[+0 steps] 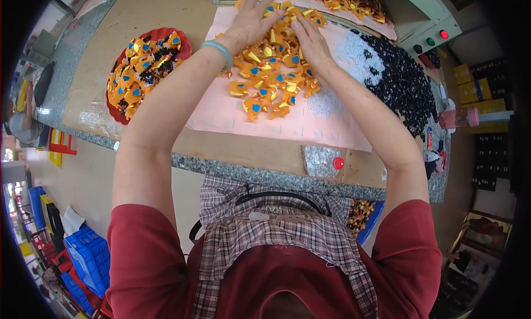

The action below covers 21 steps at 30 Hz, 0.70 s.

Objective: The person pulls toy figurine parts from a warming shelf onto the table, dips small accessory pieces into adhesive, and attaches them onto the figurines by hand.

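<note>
While the small orange pieces with blue and yellow patches (263, 92) are being handled, they are found loosely clustered mid-sheet, on the flat pink sheet (221, 123) that is laid over the brown-covered, granite-edged worktop (232, 174). The left hand (250, 25) is placed at the far end of the cluster, fingers spread; the right hand (313, 44) is set along its right side, fingers close together. Whether anything is pinched cannot be told.

For good results, pieces should probably be nudged with light, flat fingers and spread into one layer — overlaps are seen in the cluster. The pale green bangle (222, 50) is best held above the pieces, as they could be caught by it.

Edges: the far side is bounded by the grey-white metal housing (420, 6), so knuckles should be watched there. To the right, white granules (354, 56) and black granules (406, 70) are spread — easily brushed by the right forearm. To the left, the red scalloped bowl (187, 42) is stood close to the left forearm. Most open room is offered by the sheet's near-left part.
</note>
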### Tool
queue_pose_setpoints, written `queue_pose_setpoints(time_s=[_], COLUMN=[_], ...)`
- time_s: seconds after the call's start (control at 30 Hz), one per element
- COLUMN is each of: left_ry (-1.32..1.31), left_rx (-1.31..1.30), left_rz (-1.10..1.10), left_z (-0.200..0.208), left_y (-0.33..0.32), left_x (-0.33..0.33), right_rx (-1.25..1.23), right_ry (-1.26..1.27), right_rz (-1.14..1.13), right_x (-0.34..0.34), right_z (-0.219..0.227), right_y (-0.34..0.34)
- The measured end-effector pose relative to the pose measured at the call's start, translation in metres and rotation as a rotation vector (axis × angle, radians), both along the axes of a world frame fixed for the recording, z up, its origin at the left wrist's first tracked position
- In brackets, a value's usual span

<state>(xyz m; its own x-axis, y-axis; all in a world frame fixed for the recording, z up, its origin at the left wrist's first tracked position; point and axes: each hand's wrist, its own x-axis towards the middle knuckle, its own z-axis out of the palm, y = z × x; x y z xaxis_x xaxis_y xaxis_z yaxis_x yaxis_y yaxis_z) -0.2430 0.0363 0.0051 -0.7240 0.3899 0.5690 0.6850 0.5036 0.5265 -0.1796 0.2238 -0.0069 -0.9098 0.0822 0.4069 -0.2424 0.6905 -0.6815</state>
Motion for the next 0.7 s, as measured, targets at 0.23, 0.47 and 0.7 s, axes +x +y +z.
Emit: queue_pose_setpoints(time_s=[0.23, 0.47, 0.7], left_ry=[0.23, 0.398, 0.39], left_rx=[-0.299, -0.623, -0.728], left_rz=[-0.257, -0.329, -0.086], left_z=[0.045, 0.022, 0.005], left_y=[-0.012, -0.009, 0.012], left_x=[0.146, 0.162, 0.106], right_rx=[0.01, -0.023, 0.031], right_ry=[-0.009, -0.122, -0.129], right_rz=[0.11, 0.071, 0.004], right_x=[0.051, 0.151, 0.212], right_z=[0.047, 0.054, 0.053], right_y=[0.078, 0.079, 0.092])
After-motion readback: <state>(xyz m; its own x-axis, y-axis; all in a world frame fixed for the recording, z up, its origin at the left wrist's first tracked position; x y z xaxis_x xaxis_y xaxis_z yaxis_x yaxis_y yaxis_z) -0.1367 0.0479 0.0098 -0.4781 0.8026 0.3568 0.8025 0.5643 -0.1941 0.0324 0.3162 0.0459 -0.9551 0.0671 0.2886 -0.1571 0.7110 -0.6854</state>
